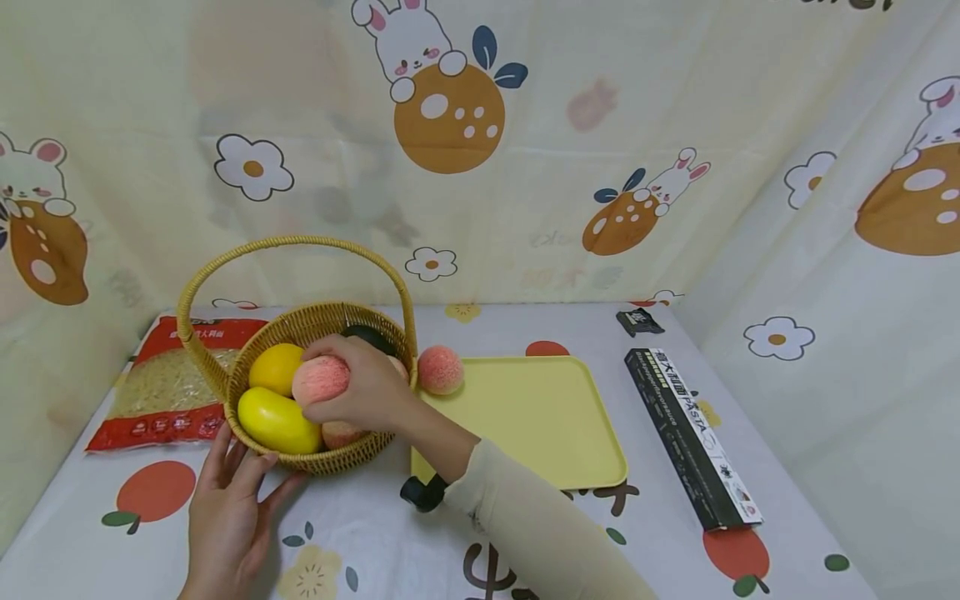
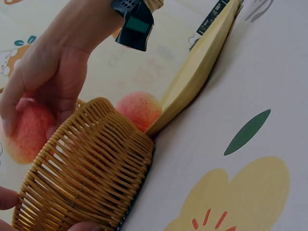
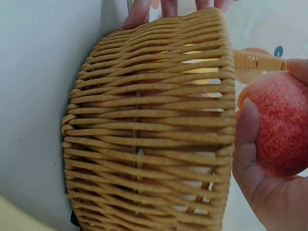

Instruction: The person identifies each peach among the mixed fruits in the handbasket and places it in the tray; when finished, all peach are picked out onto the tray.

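In the head view a wicker basket [image 1: 330, 460] with a tall arched handle stands at left of centre. My right hand [image 1: 371, 387] grips a pink peach [image 1: 321, 380] over the basket's opening, thumb and fingers on either side of it. Inside lie a yellow oblong fruit [image 1: 277, 421], an orange-yellow round fruit [image 1: 275, 369], a dark green fruit [image 1: 370, 337] and a partly hidden peach-coloured fruit [image 1: 341, 434]. My left hand [image 1: 228, 517] touches the basket's near left side with spread fingers. The right wrist view shows its fingertips [image 3: 139, 12] against the weave.
Another peach [image 1: 441, 370] sits right of the basket, by a yellow tray [image 1: 540, 425]. Behind the basket's left lies a red pasta bag [image 1: 161, 387]. A black pasta box [image 1: 690, 433] and a small black packet [image 1: 639, 322] lie at right. A printed curtain hangs behind.
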A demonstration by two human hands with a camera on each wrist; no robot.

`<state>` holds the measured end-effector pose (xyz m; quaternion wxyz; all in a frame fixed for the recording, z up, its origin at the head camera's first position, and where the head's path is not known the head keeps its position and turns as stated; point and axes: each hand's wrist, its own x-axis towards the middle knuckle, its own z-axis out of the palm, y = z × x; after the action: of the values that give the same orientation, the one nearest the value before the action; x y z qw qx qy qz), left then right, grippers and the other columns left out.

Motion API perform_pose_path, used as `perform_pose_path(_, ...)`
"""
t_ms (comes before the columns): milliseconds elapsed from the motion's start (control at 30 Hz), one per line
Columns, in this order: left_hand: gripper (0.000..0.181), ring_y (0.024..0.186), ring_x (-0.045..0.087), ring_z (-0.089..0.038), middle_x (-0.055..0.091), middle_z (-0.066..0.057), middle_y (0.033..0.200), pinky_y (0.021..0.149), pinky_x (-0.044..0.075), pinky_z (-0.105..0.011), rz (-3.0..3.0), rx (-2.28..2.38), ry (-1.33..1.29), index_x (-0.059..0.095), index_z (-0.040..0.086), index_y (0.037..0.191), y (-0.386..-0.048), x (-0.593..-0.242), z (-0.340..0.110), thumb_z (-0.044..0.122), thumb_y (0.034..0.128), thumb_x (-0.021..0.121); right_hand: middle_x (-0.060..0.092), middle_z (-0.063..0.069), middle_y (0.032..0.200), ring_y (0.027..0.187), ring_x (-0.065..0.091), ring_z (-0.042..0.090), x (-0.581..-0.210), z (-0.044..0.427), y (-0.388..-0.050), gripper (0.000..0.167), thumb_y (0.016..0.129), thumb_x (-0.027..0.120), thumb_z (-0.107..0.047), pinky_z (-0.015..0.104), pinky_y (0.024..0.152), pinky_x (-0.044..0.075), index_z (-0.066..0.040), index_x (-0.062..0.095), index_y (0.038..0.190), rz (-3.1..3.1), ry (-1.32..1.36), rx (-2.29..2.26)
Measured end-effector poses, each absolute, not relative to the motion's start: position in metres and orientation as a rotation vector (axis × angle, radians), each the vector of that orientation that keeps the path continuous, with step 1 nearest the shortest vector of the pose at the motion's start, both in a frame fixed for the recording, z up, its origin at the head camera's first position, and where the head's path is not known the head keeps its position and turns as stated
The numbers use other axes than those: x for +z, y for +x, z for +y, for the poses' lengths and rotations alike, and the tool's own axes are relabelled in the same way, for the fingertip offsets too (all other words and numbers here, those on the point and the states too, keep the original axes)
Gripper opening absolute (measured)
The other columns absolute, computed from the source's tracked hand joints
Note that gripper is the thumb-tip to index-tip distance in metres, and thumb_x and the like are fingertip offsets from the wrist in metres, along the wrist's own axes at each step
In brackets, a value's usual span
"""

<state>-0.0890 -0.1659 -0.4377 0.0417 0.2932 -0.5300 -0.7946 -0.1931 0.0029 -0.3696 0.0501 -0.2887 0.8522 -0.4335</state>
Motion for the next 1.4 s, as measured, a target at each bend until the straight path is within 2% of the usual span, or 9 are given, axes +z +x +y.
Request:
perform_pose_path(400,0.081,0.155,0.034,-0.027,0.013,0.006,0.178,0.097,0.057,-0.047,-1.581,-2.461,0.9,0.019,0.054,0.164,-0.089,-0.438,-0.168,0.007,0.1073,0.054,0.064,-0.009,0.125,0.107,0.06,0.009,-0.367,0.024,-0.189,0.053,0.08,0.087,-0.014,0.021,0.089,0.058,-0.022,0.064,0.127,2.383,-0.828,-1.585)
perform_pose_path(600,0.081,0.157,0.032,-0.028,0.012,0.009,0.179,0.097,0.057,-0.047,-1.582,-2.46,0.902,0.019,0.055,0.163,-0.089,-0.437,-0.167,0.008,0.1075,0.054,0.064,-0.006,0.128,0.108,0.06,0.011,-0.364,0.034,-0.186,0.054,0.08,0.086,-0.016,0.021,0.09,0.058,-0.019,0.064,0.129,2.361,-0.81,-1.596)
perform_pose_path(933,0.081,0.158,0.031,-0.028,0.012,0.01,0.179,0.098,0.057,-0.047,-1.586,-2.462,0.903,0.019,0.055,0.163,-0.09,-0.438,-0.167,0.008,0.1075,0.055,0.063,-0.001,0.128,0.108,0.061,0.015,-0.36,0.055,-0.179,0.055,0.08,0.087,-0.017,0.026,0.09,0.059,-0.021,0.062,0.128,2.324,-0.782,-1.64)
perform_pose_path(1100,0.082,0.158,0.032,-0.027,0.012,0.008,0.179,0.097,0.057,-0.047,-1.573,-2.469,0.898,0.018,0.054,0.164,-0.09,-0.439,-0.168,0.007,0.1075,0.054,0.064,0.004,0.129,0.108,0.062,0.016,-0.359,0.063,-0.175,0.056,0.079,0.086,-0.015,0.026,0.089,0.06,-0.017,0.062,0.13,2.301,-0.783,-1.656)
perform_pose_path(1300,0.082,0.157,0.032,-0.027,0.014,0.008,0.178,0.097,0.057,-0.047,-1.575,-2.469,0.898,0.019,0.055,0.163,-0.089,-0.44,-0.168,0.006,0.1072,0.054,0.065,0.0,0.127,0.109,0.063,0.017,-0.36,0.075,-0.171,0.057,0.078,0.088,-0.017,0.029,0.089,0.061,-0.022,0.062,0.129,2.353,-0.757,-1.633)
perform_pose_path(1400,0.082,0.157,0.032,-0.028,0.014,0.007,0.178,0.096,0.058,-0.047,-1.574,-2.472,0.892,0.02,0.055,0.163,-0.09,-0.44,-0.168,0.005,0.1071,0.054,0.064,0.002,0.128,0.11,0.062,0.02,-0.359,0.082,-0.17,0.058,0.078,0.089,-0.018,0.031,0.088,0.06,-0.022,0.062,0.128,2.355,-0.744,-1.647)
